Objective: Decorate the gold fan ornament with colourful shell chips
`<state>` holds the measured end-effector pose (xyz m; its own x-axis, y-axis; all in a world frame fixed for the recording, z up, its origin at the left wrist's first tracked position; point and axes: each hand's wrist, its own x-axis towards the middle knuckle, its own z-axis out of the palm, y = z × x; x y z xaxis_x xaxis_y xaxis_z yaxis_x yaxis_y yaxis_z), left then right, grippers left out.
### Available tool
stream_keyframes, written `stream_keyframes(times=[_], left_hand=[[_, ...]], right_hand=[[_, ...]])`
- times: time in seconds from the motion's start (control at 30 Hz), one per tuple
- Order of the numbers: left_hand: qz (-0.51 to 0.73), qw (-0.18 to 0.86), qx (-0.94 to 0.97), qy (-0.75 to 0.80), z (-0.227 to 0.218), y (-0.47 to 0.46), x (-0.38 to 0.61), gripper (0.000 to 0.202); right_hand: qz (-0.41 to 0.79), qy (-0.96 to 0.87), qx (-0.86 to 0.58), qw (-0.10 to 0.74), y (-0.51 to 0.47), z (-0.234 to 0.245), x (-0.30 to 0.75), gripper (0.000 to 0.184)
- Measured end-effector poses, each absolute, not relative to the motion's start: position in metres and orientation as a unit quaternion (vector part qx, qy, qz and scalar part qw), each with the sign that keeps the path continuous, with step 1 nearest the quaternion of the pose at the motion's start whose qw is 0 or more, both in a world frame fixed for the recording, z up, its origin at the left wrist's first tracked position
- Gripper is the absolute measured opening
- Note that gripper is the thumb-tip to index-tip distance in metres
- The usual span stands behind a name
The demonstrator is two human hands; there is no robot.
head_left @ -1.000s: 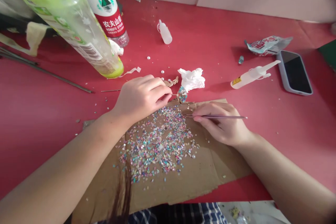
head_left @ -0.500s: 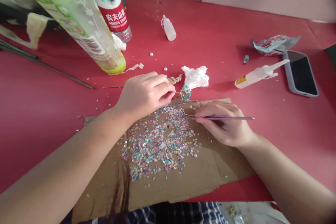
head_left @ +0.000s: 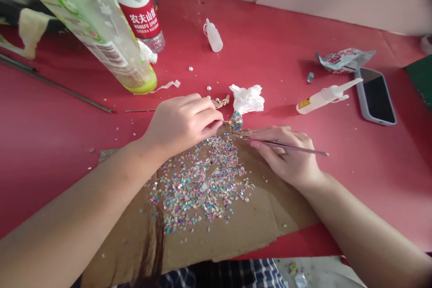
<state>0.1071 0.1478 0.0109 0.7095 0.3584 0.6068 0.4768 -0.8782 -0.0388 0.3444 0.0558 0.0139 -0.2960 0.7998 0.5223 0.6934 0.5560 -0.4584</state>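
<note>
My left hand (head_left: pixel 185 123) is closed in a pinch on the thin stem of a small ornament (head_left: pixel 236 121), whose rounded head is covered with blue and coloured chips. My right hand (head_left: pixel 286 153) grips a pair of tweezers (head_left: pixel 290 146). The tweezers' tips point left, just below the ornament; whether they pinch a chip is too small to tell. Under both hands, many small coloured chips (head_left: pixel 202 184) lie spread over a flat piece of brown cardboard (head_left: pixel 249 229). A gold-coloured leafy piece (head_left: pixel 222 101) lies behind my left fingers, partly hidden.
Crumpled white tissue (head_left: pixel 248 98) lies beyond the ornament. A glue bottle with a long nozzle (head_left: pixel 327 96), a phone (head_left: pixel 376 96) and a wrapper (head_left: pixel 346 60) are at the right. A small white bottle (head_left: pixel 213 36) lies behind. A tall green bottle (head_left: pixel 111 40) and a water bottle (head_left: pixel 141 13) stand left.
The tweezers' tips have risen from the chips toward the ornament, and the tweezers now slope down to the right. My left hand keeps its pinch. The whole view has shifted slightly.
</note>
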Motion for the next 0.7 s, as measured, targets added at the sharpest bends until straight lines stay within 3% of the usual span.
stream_keyframes(times=[0.7], left_hand=[[-0.296,0.115,-0.921,-0.224,0.0123,0.1462,0.1084,0.015]], right_hand=[[0.061,-0.804,-0.479,0.347,0.0537,0.0134,0.3442,0.005]])
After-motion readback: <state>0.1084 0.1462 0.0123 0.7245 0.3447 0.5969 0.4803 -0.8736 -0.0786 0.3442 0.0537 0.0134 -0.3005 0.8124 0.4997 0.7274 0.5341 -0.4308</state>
